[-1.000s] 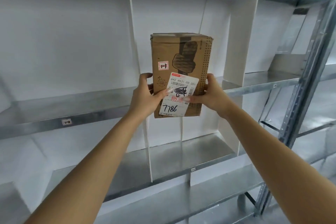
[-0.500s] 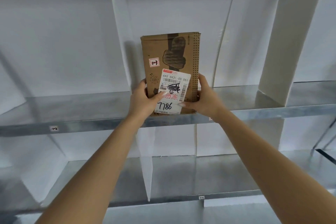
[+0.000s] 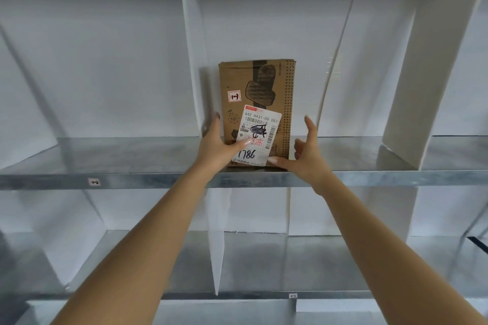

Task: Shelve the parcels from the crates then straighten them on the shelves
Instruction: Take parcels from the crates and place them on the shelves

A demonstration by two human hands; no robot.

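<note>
One parcel (image 3: 264,87) upright on the shelf (image 3: 132,179)

Head view: it stands near the shelf's front edge, just right of a white divider (image 3: 192,47). The left hand (image 3: 216,148) grips its left side, thumb across the label (image 3: 260,124). The right hand (image 3: 306,158) is spread, fingers straight and off the cardboard, thumb tip touching the lower front corner

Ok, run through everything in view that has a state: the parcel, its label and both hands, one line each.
cardboard parcel: closed, upright on the upper shelf, close beside the white divider.
shipping label: stuck on the parcel's front, slightly tilted, partly under a thumb.
left hand: grips the parcel's lower left edge, thumb across the label.
right hand: fingers straight, off the parcel's right side; thumb tip touches its lower front.
</note>
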